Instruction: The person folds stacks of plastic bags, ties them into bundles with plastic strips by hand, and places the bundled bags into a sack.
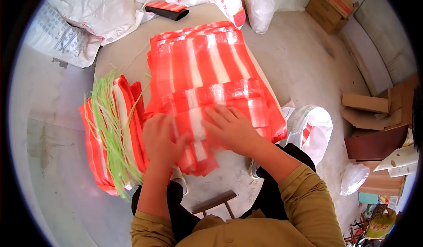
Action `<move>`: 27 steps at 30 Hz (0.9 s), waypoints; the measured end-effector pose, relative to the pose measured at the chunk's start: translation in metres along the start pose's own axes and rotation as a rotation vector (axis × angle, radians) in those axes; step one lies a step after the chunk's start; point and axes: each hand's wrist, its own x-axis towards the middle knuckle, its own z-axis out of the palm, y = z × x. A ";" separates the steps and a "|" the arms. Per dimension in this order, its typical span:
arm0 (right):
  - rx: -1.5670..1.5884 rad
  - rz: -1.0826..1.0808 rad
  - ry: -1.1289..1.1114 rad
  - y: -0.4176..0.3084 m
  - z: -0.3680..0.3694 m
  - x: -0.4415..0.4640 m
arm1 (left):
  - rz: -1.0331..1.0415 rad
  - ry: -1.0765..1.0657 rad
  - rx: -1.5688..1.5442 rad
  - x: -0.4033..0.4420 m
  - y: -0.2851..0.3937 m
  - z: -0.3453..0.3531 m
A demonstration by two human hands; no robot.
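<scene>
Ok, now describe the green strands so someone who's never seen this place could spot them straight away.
Start from the big red-and-white striped pile in the middle of the view. To its left sits a smaller striped stack, with the green strands draped lengthwise over it. They're thin, loose and pale green, unlike the broad striped sheets beneath and beside them.

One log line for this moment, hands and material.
left hand: blurred, at near end of striped plastic stack | right hand: fingers spread on same stack | green strands: across striped bundle left of stack
</scene>
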 end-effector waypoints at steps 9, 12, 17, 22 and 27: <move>0.023 0.051 -0.056 -0.007 0.000 0.007 | 0.241 -0.129 0.057 -0.004 0.035 0.021; 0.034 0.054 -0.039 -0.009 -0.001 0.008 | 0.226 -0.101 0.102 -0.004 0.029 0.030; 0.000 0.085 -0.012 -0.006 -0.002 0.005 | 0.245 -0.138 0.124 0.000 0.032 0.028; 0.105 0.126 0.048 -0.013 -0.010 0.006 | 0.235 -0.149 0.155 -0.001 0.034 0.020; 0.180 0.135 -0.026 -0.012 -0.021 0.004 | 0.237 -0.136 0.095 -0.005 0.030 0.013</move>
